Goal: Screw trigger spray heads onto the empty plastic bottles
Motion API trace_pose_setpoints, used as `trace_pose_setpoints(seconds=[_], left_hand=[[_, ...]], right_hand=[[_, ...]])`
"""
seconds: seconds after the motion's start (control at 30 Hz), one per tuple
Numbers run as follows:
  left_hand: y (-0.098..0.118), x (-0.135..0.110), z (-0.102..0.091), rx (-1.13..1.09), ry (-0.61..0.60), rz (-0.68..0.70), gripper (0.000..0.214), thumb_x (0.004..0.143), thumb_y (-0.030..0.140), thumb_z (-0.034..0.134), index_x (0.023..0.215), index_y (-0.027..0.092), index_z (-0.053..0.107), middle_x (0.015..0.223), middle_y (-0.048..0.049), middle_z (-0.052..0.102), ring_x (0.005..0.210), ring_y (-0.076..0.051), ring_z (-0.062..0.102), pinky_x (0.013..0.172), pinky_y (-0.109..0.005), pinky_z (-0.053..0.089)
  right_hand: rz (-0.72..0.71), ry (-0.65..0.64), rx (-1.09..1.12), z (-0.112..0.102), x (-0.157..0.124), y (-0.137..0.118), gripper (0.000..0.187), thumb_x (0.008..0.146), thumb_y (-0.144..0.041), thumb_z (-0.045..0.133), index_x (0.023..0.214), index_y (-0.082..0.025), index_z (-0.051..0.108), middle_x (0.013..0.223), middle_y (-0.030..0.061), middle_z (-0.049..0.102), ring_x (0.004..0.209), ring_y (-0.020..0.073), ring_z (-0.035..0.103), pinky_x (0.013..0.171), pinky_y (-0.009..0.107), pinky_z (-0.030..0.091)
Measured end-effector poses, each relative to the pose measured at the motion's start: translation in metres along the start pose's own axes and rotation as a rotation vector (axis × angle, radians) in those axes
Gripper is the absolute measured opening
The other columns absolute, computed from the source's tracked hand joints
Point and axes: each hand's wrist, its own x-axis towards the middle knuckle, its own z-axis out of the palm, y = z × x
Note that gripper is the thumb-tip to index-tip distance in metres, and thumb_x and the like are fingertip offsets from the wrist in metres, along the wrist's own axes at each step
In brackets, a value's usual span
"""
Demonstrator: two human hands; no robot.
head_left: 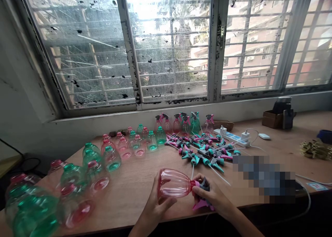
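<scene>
Pink bottle [176, 182] held sideways above front edge of desk [129, 195], base cupped by half-curled left hand [157, 203]; spray head [205, 186] gripped at bottle's neck by curled right hand [213, 192].

The person's left hand [158, 199] cups the base of a clear pink bottle [174, 183] lying sideways above the wooden table [124, 192]. The right hand [214, 192] grips a pink-and-grey spray head [201, 205] at its neck. Green and pink open bottles [92, 158] stand to the left; loose spray heads [208, 152] lie heaped beyond, before bottles with heads fitted [194, 125] and a power strip [234, 137] beneath barred windows [171, 57].
</scene>
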Motion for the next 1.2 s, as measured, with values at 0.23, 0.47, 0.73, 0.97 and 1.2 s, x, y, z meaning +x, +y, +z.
trace_pose_setpoints(seconds=[0.23, 0.47, 0.73, 0.97, 1.2], left_hand=[[-0.002, 0.003, 0.000, -0.029, -0.023, 0.046, 0.103, 0.077, 0.039, 0.083, 0.156, 0.036, 0.017, 0.145, -0.0108, 0.047, 0.135, -0.032, 0.047, 0.113, -0.045, 0.037], [0.004, -0.002, 0.002, 0.007, -0.009, 0.018, 0.111, 0.075, 0.043, 0.084, 0.157, 0.035, 0.010, 0.133, -0.0120, 0.055, 0.134, -0.033, 0.047, 0.111, -0.047, 0.038], [0.002, 0.001, -0.002, 0.023, 0.002, -0.018, 0.103, 0.074, 0.046, 0.084, 0.156, 0.027, 0.024, 0.136, -0.0158, 0.057, 0.128, -0.037, 0.054, 0.110, -0.049, 0.040], [0.001, 0.002, 0.000, -0.046, -0.050, 0.027, 0.108, 0.078, 0.037, 0.083, 0.157, 0.038, 0.010, 0.141, -0.0110, 0.053, 0.134, -0.034, 0.049, 0.112, -0.049, 0.039], [0.013, -0.005, 0.008, -0.075, -0.058, 0.033, 0.108, 0.080, 0.039, 0.080, 0.158, 0.036, 0.006, 0.139, -0.0115, 0.055, 0.135, -0.032, 0.049, 0.115, -0.049, 0.035]], right_hand=[[0.004, -0.010, 0.010, -0.001, 0.000, 0.003, 0.029, 0.086, -0.041, 0.076, 0.093, -0.019, 0.058, 0.069, -0.0024, 0.068, 0.059, 0.0148, 0.066, 0.057, 0.024, 0.048], [0.010, 0.002, 0.009, -0.001, 0.000, 0.003, 0.033, 0.084, -0.044, 0.077, 0.092, -0.019, 0.058, 0.068, -0.0024, 0.067, 0.059, 0.0148, 0.065, 0.057, 0.024, 0.049], [0.035, 0.033, -0.020, 0.000, 0.001, 0.002, 0.037, 0.080, -0.048, 0.079, 0.092, -0.020, 0.059, 0.069, -0.0011, 0.068, 0.060, 0.0174, 0.065, 0.057, 0.027, 0.049], [0.023, 0.006, 0.009, 0.000, 0.000, 0.002, 0.034, 0.082, -0.045, 0.078, 0.092, -0.020, 0.058, 0.070, -0.0019, 0.068, 0.059, 0.0157, 0.065, 0.056, 0.025, 0.049], [0.026, 0.010, -0.013, -0.001, 0.000, 0.004, 0.038, 0.080, -0.050, 0.078, 0.091, -0.020, 0.057, 0.069, -0.0019, 0.068, 0.059, 0.0173, 0.066, 0.057, 0.027, 0.049]])
